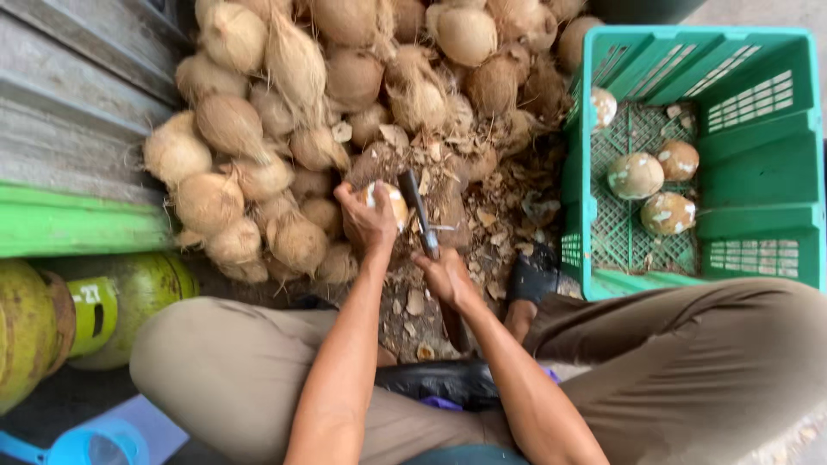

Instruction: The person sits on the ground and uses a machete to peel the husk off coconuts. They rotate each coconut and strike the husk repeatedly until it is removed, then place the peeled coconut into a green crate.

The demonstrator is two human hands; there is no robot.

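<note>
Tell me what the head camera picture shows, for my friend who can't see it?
A seated person's left hand holds a partly peeled coconut while the right hand grips a knife against it. A pile of husked brown coconuts lies ahead, and a green plastic crate at the right holds four peeled coconuts.

One head camera looks steeply down, close above the lap.
</note>
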